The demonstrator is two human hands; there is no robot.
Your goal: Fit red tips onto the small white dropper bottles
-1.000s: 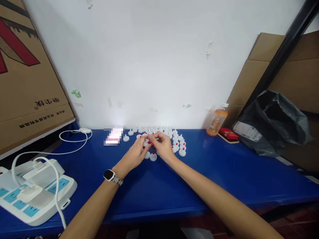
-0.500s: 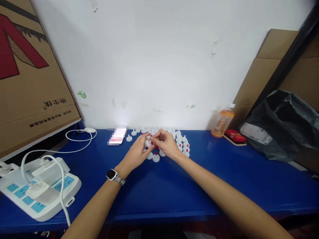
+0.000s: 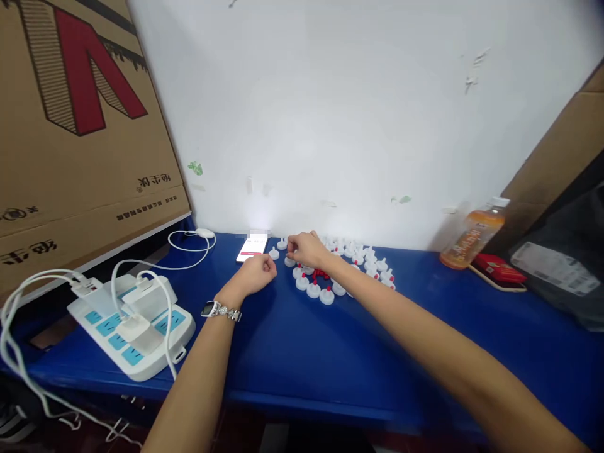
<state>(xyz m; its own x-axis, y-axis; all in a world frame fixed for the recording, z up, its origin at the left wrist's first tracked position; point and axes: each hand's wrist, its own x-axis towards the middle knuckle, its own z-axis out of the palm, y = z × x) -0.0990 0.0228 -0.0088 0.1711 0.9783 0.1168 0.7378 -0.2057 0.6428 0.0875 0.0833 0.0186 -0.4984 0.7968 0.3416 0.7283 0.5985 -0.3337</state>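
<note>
- since the earlier frame the hands have parted: the left hand (image 3: 257,274) has drawn back beside the phone (image 3: 251,248), the right hand (image 3: 293,250) has moved to the left end of the white caps (image 3: 274,253), and the view has swung left.
- left fingers curl inward; cannot tell whether they hold anything.
- right thumb and fingers bunch near a cap; whether they grip it cannot be told.
- the white caps spread between the phone and the right forearm, which hides some.
- done, as it seems: front and right-side caps wear red tips (image 3: 326,289).
- left, as it seems: many bare spouts towards the wall (image 3: 330,126), with loose red pieces (image 3: 321,274) among the caps.
- the wall closes off the back; the table (image 3: 302,352) has open room in front, and also rightward up to the bottle (image 3: 472,234).
</note>
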